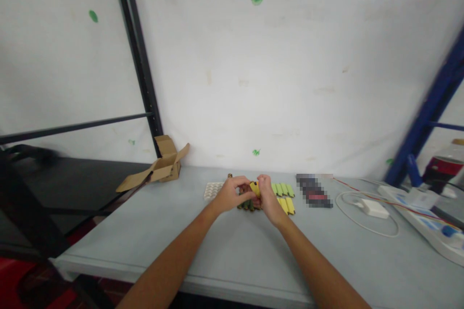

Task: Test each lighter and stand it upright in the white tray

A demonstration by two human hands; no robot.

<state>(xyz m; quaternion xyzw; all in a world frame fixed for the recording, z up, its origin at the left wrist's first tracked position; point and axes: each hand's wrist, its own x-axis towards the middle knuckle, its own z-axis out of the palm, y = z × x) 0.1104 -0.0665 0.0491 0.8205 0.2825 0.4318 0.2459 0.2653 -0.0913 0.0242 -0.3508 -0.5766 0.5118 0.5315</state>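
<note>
1. Nearest the camera, your two bare forearms rose from the bottom edge of the view and crossed the front edge of the grey table [224,251], meeting near the middle of its far edge.
2. Your left hand [229,194] was curled, its fingers closed round a dark piece of the same kind; how firmly could not be told at this size.
3. Your right hand [267,198] was likewise curled, thumb and fingertips pinched on a small yellow piece [254,187] held just above the surface, between the two hands.
4. Under and just beside your hands lay the dark pieces [247,205]; rows of green pieces [283,189] and yellow pieces [287,205] sat touching one another to the right, and a white tray [212,189] lay just to the left.
5. To do this step well, you would have kept the pinch on the yellow piece light, steadied the dark one with the other hand, and brought the two together low over the table, clear of the sorted rows.
6. Hard to make out: what the pieces were, whether the two held pieces touched, and your fingertips, which covered each other.
7. A blurred-out object [313,191] was unreadable; a white cable with adapter [373,207] and a power strip [424,217] ran toward the right edge, the strip cut off by the frame. An open cardboard box [165,164] sat at the far left corner.
</note>
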